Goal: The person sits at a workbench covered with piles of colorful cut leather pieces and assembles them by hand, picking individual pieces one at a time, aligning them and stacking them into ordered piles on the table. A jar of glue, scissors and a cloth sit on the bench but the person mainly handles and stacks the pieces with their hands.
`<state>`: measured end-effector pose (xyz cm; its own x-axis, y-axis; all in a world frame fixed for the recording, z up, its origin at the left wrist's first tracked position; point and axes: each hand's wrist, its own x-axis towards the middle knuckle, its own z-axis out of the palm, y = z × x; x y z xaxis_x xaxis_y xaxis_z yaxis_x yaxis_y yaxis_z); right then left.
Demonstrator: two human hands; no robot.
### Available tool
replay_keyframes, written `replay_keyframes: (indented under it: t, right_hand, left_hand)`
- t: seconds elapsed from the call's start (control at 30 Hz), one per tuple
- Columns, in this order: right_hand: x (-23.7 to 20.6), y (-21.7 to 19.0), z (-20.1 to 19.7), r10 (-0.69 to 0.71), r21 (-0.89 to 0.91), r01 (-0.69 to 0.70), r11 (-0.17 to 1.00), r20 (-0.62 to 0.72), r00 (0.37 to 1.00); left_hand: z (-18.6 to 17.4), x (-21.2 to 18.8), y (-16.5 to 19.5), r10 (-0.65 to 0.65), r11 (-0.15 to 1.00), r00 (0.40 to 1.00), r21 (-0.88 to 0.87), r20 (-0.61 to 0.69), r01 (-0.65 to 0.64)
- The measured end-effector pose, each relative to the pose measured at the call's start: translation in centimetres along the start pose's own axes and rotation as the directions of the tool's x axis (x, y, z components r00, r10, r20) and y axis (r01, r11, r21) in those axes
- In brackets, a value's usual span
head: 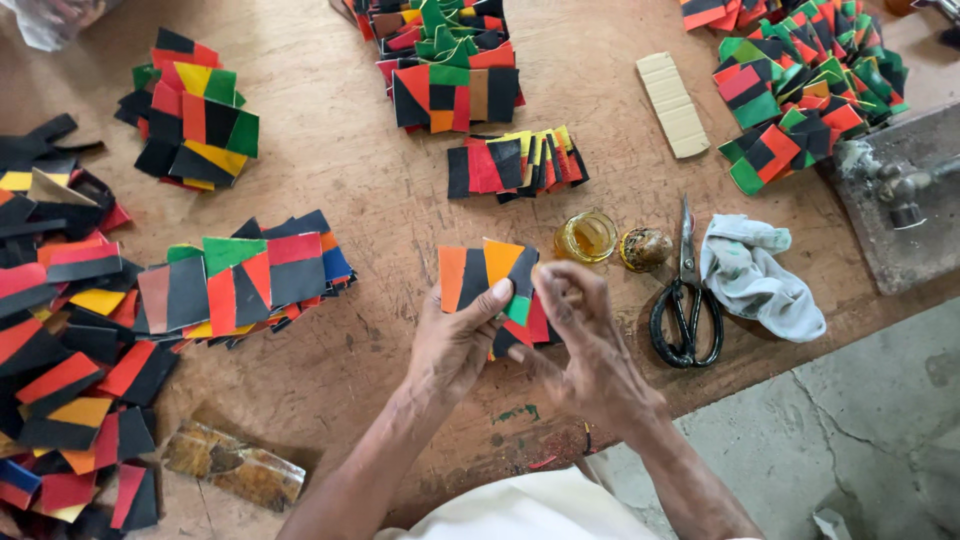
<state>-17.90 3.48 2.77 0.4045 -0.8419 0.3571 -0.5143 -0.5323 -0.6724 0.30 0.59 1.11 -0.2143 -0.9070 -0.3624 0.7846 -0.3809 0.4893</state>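
Both hands — left hand (455,340) & right hand (585,345) — grip patchwork piece (487,268); scissors (686,300), glue jar (587,236) just right.

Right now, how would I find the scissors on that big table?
Start at the wooden table and go to its near right edge, beside the person's right hand. The scissors lie between that hand and a crumpled white cloth; only they have black loop handles and metal blades.

Matt leather-like patches (487,275); worn rough wood table (380,200); metal scissors (686,300); white cloth (757,275).
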Motion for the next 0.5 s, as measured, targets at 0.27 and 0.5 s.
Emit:
replay_keyframes:
  t: [0.27, 0.5]
  right_hand:
    - [-0.1, 0.3, 0.3, -0.085, -0.194, 0.078, 0.978, -0.025, 0.996]
    - [-1.8, -2.6, 1.5, 0.311, 0.305, -0.236, 0.923, -0.23, 0.922]
  left_hand:
    - [0.2, 0.4, 0.3, 0.039, 0.999, 0.999, 0.003, -0.035, -0.039]
    - [-1.7, 1.8, -1.0, -0.05, 0.983, 0.981, -0.184, -0.188, 0.015]
